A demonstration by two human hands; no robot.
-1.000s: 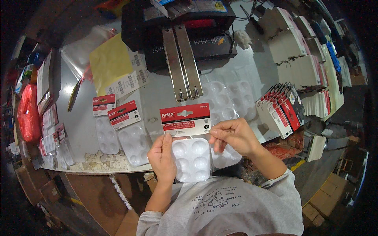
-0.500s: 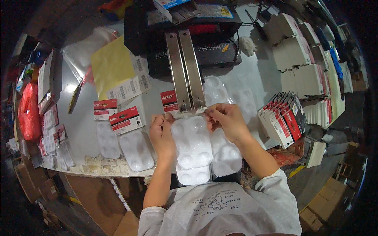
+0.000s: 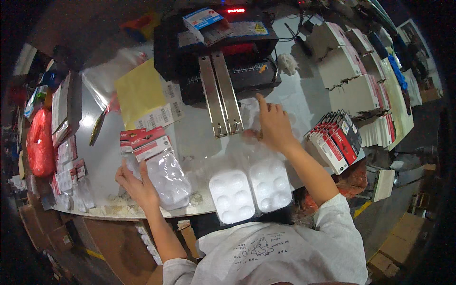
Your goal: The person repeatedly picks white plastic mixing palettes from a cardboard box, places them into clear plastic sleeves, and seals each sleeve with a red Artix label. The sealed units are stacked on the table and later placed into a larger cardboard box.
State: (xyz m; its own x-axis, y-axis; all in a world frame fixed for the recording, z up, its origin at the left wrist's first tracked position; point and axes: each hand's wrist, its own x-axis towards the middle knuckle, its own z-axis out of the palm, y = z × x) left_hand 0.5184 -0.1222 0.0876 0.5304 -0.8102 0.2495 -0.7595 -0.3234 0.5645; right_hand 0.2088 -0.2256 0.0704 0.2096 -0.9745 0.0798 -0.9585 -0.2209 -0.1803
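Note:
My left hand (image 3: 138,186) is at the left of the table, thumb and fingers apart, against the lower left of the clear-bagged white palettes (image 3: 169,183) with red and white header cards (image 3: 152,143). These packs overlap, and my hand partly covers the left one. My right hand (image 3: 275,126) reaches over the bagged white pieces right of two metal rails (image 3: 221,97). Its index finger is stretched out; the thumb is smeared by motion. Near the table's front edge lie a white six-well palette (image 3: 232,197) and another palette in clear film (image 3: 270,186).
A black machine (image 3: 166,52) bears the rails and a blue-and-white box (image 3: 204,23). Folded cards (image 3: 335,142) stand at right before tall card stacks (image 3: 342,66). A yellow sheet (image 3: 140,90), barcode labels (image 3: 161,116) and a red bag (image 3: 40,142) are at left.
My hands have parted from the palette pack under the rails. My left hand moved left to the carded packs, which now overlap; my right hand went slightly up. The rails' ends no longer hold a pack.

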